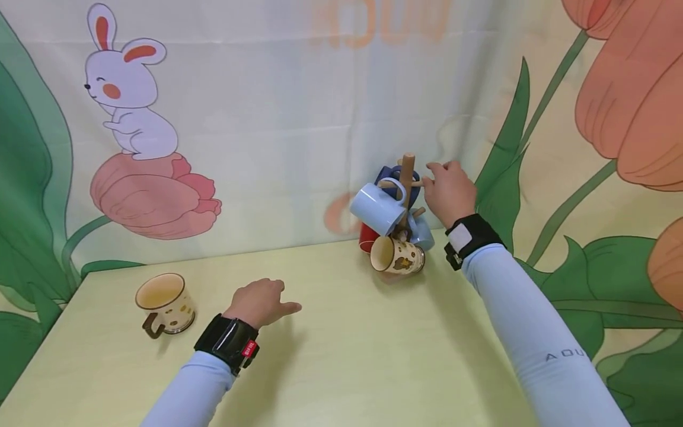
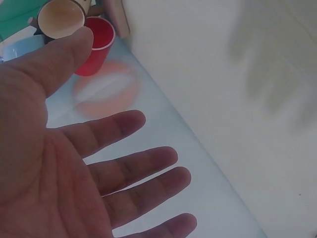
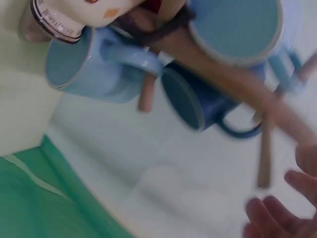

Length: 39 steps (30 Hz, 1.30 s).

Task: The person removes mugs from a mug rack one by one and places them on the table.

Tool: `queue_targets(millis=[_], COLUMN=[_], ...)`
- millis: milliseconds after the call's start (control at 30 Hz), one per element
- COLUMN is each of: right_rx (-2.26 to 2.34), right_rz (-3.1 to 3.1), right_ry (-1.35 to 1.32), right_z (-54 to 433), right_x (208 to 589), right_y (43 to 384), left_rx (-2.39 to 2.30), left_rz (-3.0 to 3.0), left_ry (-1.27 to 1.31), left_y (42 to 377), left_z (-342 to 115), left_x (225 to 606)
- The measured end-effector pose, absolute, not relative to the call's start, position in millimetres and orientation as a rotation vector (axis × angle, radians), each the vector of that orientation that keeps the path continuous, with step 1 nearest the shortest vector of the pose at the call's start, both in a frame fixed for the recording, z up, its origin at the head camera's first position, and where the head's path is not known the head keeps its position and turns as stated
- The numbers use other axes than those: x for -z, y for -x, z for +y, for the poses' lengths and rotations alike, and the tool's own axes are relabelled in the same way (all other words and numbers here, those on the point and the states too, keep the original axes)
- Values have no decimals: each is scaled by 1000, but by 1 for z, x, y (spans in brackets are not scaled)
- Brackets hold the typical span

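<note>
Carrying a cluster of mugs, the wooden mug rack (image 1: 408, 166) stands at the back of the table (image 1: 341, 367); we see the upper light blue mug (image 1: 374, 209) aslant on the rack's left, its handle looped round a peg, which we judge bears the weight and so tips the body; a navy mug (image 3: 210, 101) hangs behind the rack's post; the lower light blue mug (image 1: 423, 232) hangs on its right; a patterned mug (image 1: 397, 256) lies sideways low on its front, and a red mug (image 1: 366, 238), mostly hidden, is low on its left; by our reading, they fan out so the rack stays balanced.

Just right of the rack's top we have the right hand (image 1: 450, 193), fingers loosely bent and parted, grasping nothing; its fingertips lie close to a peg end, though we cannot tell whether any touches; well left of the rack, the left hand (image 1: 259, 303) is over the table, palm empty, fingers extended and spread; farther left of the rack, a second patterned mug (image 1: 168, 305) stands upright, handle towards us, perhaps for easy taking; behind the rack hangs a printed backdrop (image 1: 267, 136).
</note>
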State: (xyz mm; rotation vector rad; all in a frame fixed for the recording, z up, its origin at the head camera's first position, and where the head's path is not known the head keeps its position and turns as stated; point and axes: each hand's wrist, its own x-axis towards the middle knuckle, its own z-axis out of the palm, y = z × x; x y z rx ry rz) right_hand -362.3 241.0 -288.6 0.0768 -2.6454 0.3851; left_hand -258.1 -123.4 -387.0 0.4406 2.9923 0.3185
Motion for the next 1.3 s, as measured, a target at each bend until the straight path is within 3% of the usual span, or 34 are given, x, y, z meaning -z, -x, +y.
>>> queue_targets(millis=[333,700,1033,1300], right_rx=[-88,20,469,477], right_rz=[-2774,-2863,-2924,-2904], right_ry=[20,224,-1,-44], right_z=[168,146,137,138], right_x=[282,287,282,283], right_y=[359,376,372,368], left_rx=[-350,-331,-327,-316], left_rz=[2963,2960,2988,2988], left_ry=[-422,-407,-426,-420], left_y=[255,251,247,245], left_z=[-133,-132,-132,-130], left_x=[397,400,398,396])
